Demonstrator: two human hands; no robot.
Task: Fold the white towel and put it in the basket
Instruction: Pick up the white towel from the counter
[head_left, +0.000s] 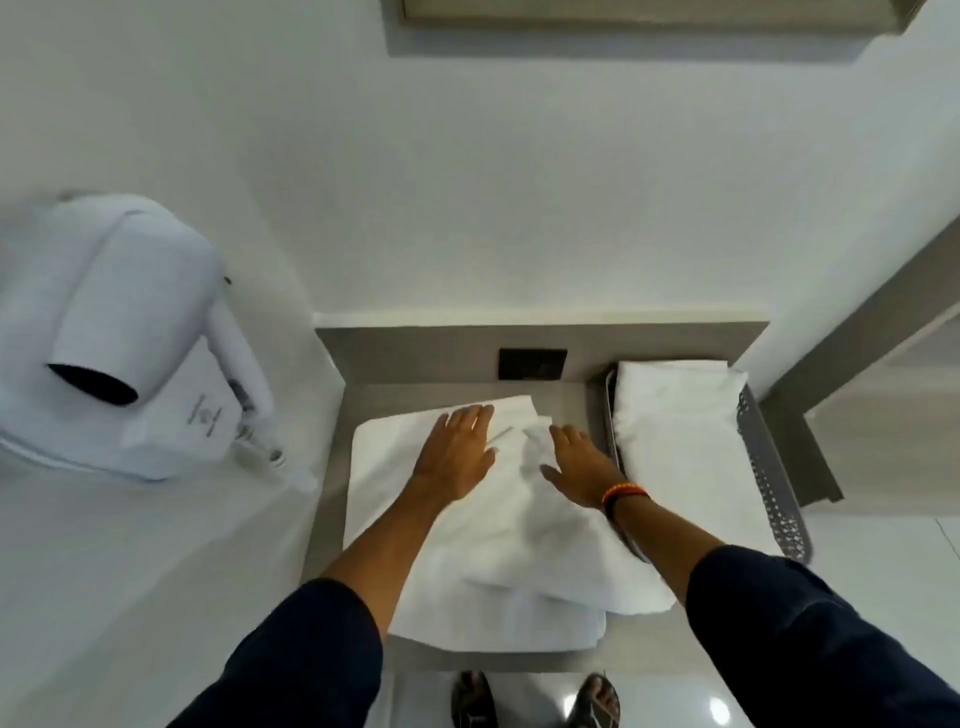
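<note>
A white towel (498, 561) lies partly folded on a small grey counter, its layers overlapping and its near edge hanging toward me. My left hand (460, 452) rests flat on the towel's far left part, fingers spread. My right hand (579, 465) lies flat on the towel's far right part, close to the basket, with a coloured band on the wrist. A grey perforated basket (774, 488) stands at the right of the counter and holds another folded white towel (675, 431).
A white wall-mounted hair dryer (124, 338) hangs at the left. A dark wall socket (532, 364) sits in the grey back panel behind the towel. A grey ledge (810, 467) runs along the right. My sandalled feet (535, 699) show on the tiled floor below.
</note>
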